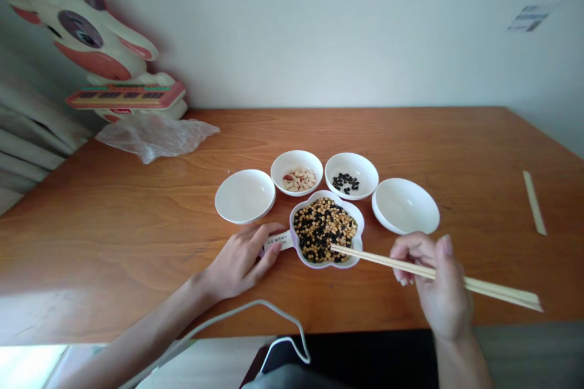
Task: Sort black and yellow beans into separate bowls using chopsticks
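My right hand (438, 289) grips a pair of wooden chopsticks (383, 259); their tips reach over the near rim of a flower-shaped white bowl (358, 219) filled with mixed yellow and black beans. My left hand (241, 261) rests flat on the table beside that bowl, fingers touching a small white label (279, 241) at its left edge. Behind stand several round white bowls: an empty one (245, 196) on the left, one with pale peanuts (296, 172), one with a few black beans (351, 175), and an empty one (406, 205) on the right.
The wooden table (137, 213) meets a white wall. A cartoon cow toy with a keyboard (104, 55) and a crumpled plastic bag (155, 134) sit at the back left. A paper chopstick sleeve (533, 202) lies at the right. A white cable (274, 328) hangs below the front edge.
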A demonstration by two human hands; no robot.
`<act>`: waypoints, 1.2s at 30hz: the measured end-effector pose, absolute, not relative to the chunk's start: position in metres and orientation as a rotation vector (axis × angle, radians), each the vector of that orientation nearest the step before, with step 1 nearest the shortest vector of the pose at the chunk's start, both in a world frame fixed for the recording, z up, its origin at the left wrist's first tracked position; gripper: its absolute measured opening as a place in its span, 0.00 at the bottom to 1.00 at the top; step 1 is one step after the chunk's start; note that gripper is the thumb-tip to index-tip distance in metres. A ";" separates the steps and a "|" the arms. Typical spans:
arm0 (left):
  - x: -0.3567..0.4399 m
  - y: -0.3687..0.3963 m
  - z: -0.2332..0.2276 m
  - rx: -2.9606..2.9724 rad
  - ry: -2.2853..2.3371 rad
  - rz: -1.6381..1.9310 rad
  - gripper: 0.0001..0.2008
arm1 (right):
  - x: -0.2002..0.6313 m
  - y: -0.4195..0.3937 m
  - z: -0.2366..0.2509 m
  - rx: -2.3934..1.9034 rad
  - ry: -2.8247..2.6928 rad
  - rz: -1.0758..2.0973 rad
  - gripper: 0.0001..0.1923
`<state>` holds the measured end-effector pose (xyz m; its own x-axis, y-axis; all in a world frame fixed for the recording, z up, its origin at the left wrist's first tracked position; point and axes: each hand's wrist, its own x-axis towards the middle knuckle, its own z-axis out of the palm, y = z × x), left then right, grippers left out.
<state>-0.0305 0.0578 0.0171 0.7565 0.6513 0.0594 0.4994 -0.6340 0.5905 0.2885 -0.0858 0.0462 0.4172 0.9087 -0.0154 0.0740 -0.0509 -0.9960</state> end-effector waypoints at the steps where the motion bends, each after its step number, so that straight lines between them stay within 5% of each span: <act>1: -0.030 0.053 0.017 2.373 0.926 0.384 0.16 | 0.290 -0.087 0.047 -1.475 -0.929 0.864 0.35; 9: -0.014 0.013 0.015 2.156 1.308 0.579 0.09 | 0.308 -0.080 0.060 -1.429 -1.092 0.880 0.28; 36: -0.004 -0.005 0.012 2.169 1.383 0.765 0.14 | 0.335 -0.060 0.090 -1.447 -1.451 0.811 0.16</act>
